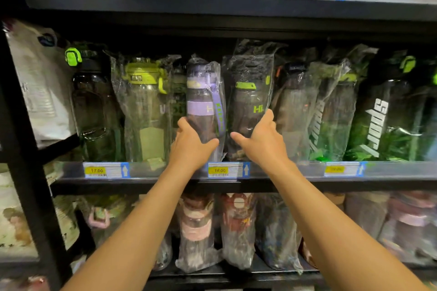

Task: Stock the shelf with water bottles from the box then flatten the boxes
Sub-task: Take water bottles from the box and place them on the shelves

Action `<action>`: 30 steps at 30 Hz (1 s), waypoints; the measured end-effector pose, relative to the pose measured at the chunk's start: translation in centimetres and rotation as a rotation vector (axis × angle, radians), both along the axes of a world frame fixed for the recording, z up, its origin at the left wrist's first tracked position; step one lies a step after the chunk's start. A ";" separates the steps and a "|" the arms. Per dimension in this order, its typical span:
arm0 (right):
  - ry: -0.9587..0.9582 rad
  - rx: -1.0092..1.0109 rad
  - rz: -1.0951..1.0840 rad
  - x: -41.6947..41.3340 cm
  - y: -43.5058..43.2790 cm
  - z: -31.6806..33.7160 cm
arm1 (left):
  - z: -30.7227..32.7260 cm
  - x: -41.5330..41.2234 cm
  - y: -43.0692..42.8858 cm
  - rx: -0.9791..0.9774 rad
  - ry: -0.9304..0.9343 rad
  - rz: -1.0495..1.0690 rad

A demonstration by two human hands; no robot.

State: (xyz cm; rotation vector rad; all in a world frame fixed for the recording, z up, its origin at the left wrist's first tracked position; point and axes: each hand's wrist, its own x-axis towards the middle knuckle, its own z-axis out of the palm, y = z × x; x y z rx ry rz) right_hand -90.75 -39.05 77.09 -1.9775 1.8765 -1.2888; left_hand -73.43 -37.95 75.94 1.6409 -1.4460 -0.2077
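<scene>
On the middle shelf (165, 169) stand two dark water bottles in clear plastic wrap, side by side and upright. My left hand (189, 146) grips the lower part of the purple-lidded bottle (202, 101). My right hand (262, 142) grips the lower part of the green-lidded bottle (250, 106), thumb in front and fingers round its right side. No box is in view.
More wrapped bottles fill the shelf: green-lidded ones (144, 106) to the left, "Sport" bottles (373, 120) to the right. Pink-lidded bottles (196, 231) stand on the shelf below. A black upright post (21, 149) is at the left. Price tags (220, 169) line the shelf edge.
</scene>
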 end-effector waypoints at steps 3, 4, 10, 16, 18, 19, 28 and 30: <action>0.026 -0.021 0.005 -0.2 -0.5 -0.4 | 0.2 0.3 0.0 -0.022 0.011 0.020; 0.025 -0.026 0.013 -0.4 -0.5 -0.5 | 0.2 0.4 0.1 -0.031 0.013 0.021; 0.028 -0.067 0.064 -1.2 0.2 -0.5 | 0.0 0.8 1.1 -0.052 -0.006 0.040; 0.047 -0.100 0.085 -1.5 1.1 -0.7 | -0.2 1.0 1.7 -0.076 -0.022 0.072; 0.053 -0.098 0.094 -1.5 1.1 -0.6 | -0.2 1.0 1.7 -0.068 -0.024 0.080; 0.056 -0.094 0.095 -1.4 1.0 -0.6 | -0.2 1.0 1.7 -0.062 -0.028 0.082; 0.059 -0.059 0.072 -1.5 0.0 -1.0 | 0.2 0.4 3.4 -0.017 -0.136 0.087; 0.085 -0.050 0.063 -1.6 0.2 -0.9 | 0.6 0.1 4.4 -0.046 -0.188 0.122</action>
